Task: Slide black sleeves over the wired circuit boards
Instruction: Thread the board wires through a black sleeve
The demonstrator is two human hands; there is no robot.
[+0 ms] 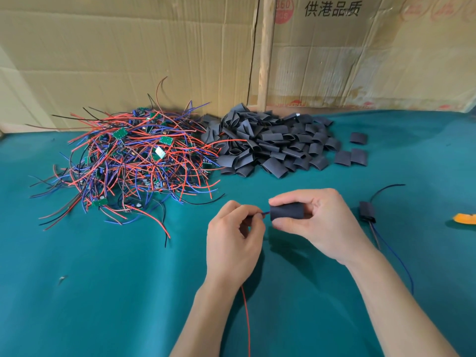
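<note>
while the right hand point(313, 222) curls its thumb and fingers around a short black tubular sleeve point(286, 211), the left hand point(233, 243) pinches thin red and blue wires point(263, 214) just beside the sleeve's left opening, where they run into it. the circuit board itself is hidden, so whether it sits inside the sleeve cannot be told. a red wire point(246, 320) trails from under the left wrist toward the near edge of the teal cloth-covered table point(103, 292).

taking the held sleeve as the landmark: beyond it and slightly to the right lies a heaped pile of loose black sleeves point(273, 145), with a few flattened ones scattered at the pile's right edge. beyond it and to the left spreads a tangled heap of small green circuit boards with red, blue and black wires point(128, 166), touching the sleeve pile. to the right of it, well apart, a finished sleeved board point(367, 210) rests on the cloth, a black wire curving away from its far end and blue and dark wires running from its near end. farther right, at the frame edge, sits an orange object point(465, 219), only partly visible. behind everything stand brown cardboard sheets point(154, 55) with printed characters.
</note>
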